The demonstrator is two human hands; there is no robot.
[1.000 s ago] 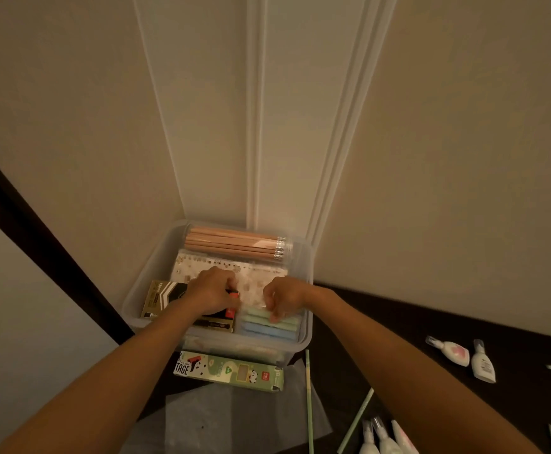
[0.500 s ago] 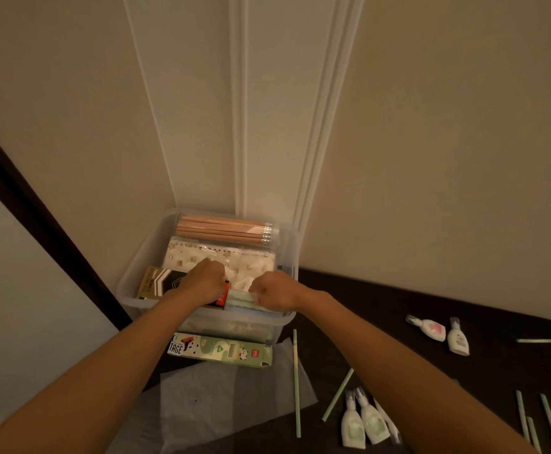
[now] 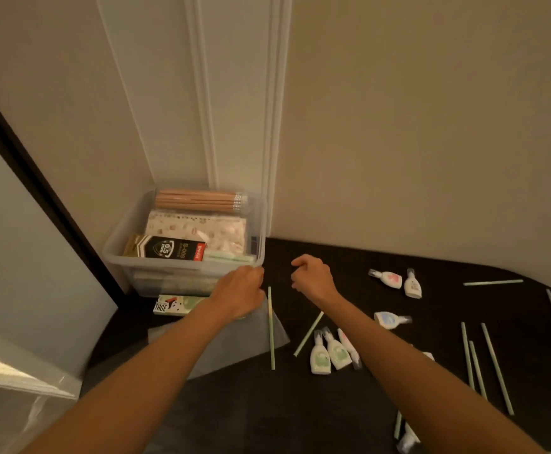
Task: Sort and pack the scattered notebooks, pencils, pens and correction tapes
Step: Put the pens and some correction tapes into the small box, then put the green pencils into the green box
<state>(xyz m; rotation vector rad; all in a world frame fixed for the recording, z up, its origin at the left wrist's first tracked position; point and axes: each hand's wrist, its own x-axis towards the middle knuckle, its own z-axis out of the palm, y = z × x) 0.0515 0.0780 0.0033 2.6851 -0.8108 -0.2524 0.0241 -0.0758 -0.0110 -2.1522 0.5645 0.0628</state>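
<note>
Left hand (image 3: pixel 239 291), right hand (image 3: pixel 311 278) hover (fingers loosely curled).

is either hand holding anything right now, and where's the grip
The right hand is loosely curled and holds nothing. The left hand is at the clear box's front corner, fingers hidden, so any grip cannot be told.

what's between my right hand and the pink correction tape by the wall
Nothing; the head view shows bare black tabletop between the right hand and the pink correction tape.
</note>
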